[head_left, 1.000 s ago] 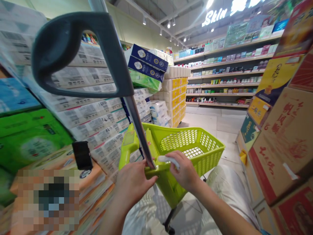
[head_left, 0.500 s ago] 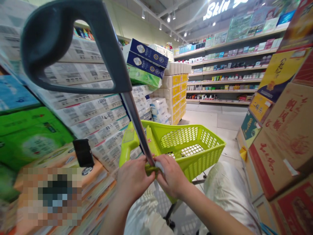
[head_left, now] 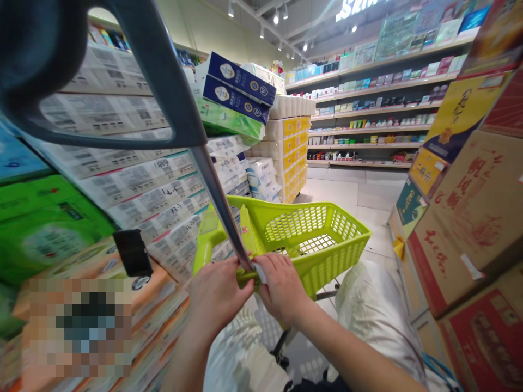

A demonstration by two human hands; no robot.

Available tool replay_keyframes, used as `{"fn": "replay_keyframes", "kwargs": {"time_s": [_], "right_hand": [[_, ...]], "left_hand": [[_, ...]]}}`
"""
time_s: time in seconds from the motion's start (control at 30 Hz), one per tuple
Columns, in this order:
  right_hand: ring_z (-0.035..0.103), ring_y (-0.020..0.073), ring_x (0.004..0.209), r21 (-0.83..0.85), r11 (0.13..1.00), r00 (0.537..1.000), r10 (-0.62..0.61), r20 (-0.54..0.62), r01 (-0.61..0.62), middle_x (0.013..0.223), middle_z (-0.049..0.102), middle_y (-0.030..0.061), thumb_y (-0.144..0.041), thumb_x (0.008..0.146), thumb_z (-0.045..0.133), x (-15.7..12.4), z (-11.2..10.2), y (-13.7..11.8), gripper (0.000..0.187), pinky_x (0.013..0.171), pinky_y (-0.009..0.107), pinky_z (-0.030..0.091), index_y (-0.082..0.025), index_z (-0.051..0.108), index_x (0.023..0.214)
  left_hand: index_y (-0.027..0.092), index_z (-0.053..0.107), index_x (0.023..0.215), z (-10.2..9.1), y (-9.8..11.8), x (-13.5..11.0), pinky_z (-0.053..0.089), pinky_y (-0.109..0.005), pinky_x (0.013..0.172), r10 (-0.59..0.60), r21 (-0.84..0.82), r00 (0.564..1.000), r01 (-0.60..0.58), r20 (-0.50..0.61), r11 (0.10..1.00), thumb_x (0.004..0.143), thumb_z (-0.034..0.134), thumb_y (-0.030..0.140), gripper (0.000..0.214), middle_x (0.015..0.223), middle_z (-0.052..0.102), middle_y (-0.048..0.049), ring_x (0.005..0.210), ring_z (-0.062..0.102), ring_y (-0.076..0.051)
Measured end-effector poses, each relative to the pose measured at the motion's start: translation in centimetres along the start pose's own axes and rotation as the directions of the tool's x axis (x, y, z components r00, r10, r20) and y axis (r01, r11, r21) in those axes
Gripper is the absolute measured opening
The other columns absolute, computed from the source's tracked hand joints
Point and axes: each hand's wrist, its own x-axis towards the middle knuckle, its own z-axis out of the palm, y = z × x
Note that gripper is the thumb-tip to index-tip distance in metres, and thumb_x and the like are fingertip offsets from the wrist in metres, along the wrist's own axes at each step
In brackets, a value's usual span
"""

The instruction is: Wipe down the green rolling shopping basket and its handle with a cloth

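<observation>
A lime green shopping basket trolley (head_left: 327, 239) stands on the aisle floor in front of me. Its metal pull rod (head_left: 212, 190) rises steeply to a large dark grey loop handle (head_left: 155, 65) close to the camera. My left hand (head_left: 214, 296) is closed at the foot of the rod, on the basket's near rim. My right hand (head_left: 280, 288) is closed there too, pinching a small white thing (head_left: 259, 272) against the rod's base; I cannot make out what it is. The basket looks empty inside.
Stacked packs of tissue and paper rolls (head_left: 134, 190) crowd the left, with a black phone (head_left: 131, 253) lying on an orange pack. Cardboard cartons (head_left: 469, 207) wall the right. Shelves of bottles (head_left: 368, 109) run across the back. The tiled aisle (head_left: 351, 190) runs ahead.
My right hand slid from the basket's rim, left to the rod's base, meeting my left hand. The handle has swung closer to the camera and the basket shifted slightly left.
</observation>
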Motion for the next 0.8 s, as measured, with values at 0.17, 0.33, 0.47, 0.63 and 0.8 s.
{"fn": "replay_keyframes", "kwargs": {"time_s": [0.17,0.33,0.47,0.63,0.8], "right_hand": [[0.048,0.0247,0.099,-0.097,0.980,0.984,0.172,-0.037,-0.174,0.102,0.057,0.0093,-0.008,0.071,0.047,-1.0,-0.9,2.7,0.042,0.092,0.040,0.037,-0.017,0.055,0.112],[0.047,0.0248,0.102,0.012,0.999,0.998,0.053,-0.036,-0.052,0.109,0.055,0.0091,-0.020,0.075,0.054,-0.1,-0.6,-0.1,0.046,0.095,0.041,0.035,-0.017,0.051,0.121],[0.048,0.0230,0.102,0.014,1.000,1.000,-0.008,-0.029,0.008,0.109,0.056,0.0077,-0.017,0.081,0.047,0.4,-0.4,0.4,0.040,0.094,0.039,0.036,-0.019,0.052,0.121],[0.048,0.0243,0.101,-0.059,0.996,0.993,0.067,-0.094,-0.073,0.107,0.057,0.0102,-0.015,0.083,0.043,-0.2,-0.5,3.3,0.038,0.093,0.041,0.037,-0.016,0.054,0.119],[0.045,0.0254,0.110,0.028,1.000,0.990,-0.008,-0.143,0.012,0.119,0.053,0.0115,-0.015,0.079,0.045,0.5,0.9,1.6,0.057,0.100,0.046,0.037,-0.015,0.043,0.136]], "left_hand": [[0.034,0.064,0.118,0.1,-0.1,0.0,0.047,-0.034,0.083,0.000,-0.010,1.000,0.000,-0.006,1.000,0.079,0.057,0.040,0.040,0.093,0.074,-0.0027,0.093,0.067,-0.026],[0.033,0.068,0.110,0.3,0.0,0.4,0.047,-0.036,0.080,0.027,-0.004,0.999,-0.027,-0.021,1.000,0.079,0.057,0.039,0.034,0.095,0.075,-0.0032,0.091,0.068,-0.027],[0.032,0.068,0.109,0.5,-0.4,1.1,0.047,-0.036,0.080,0.058,-0.018,0.998,-0.058,-0.034,0.998,0.080,0.057,0.039,0.032,0.100,0.074,-0.0032,0.092,0.068,-0.028],[0.031,0.068,0.110,0.7,-0.6,2.0,0.047,-0.037,0.079,0.092,-0.006,0.994,-0.093,-0.052,0.996,0.080,0.056,0.039,0.034,0.093,0.074,-0.0051,0.090,0.068,-0.029],[0.026,0.069,0.098,1.0,-0.1,2.6,0.047,-0.037,0.077,0.113,0.033,0.990,-0.111,-0.088,0.993,0.079,0.055,0.038,0.027,0.088,0.074,-0.0061,0.087,0.068,-0.029]]}}
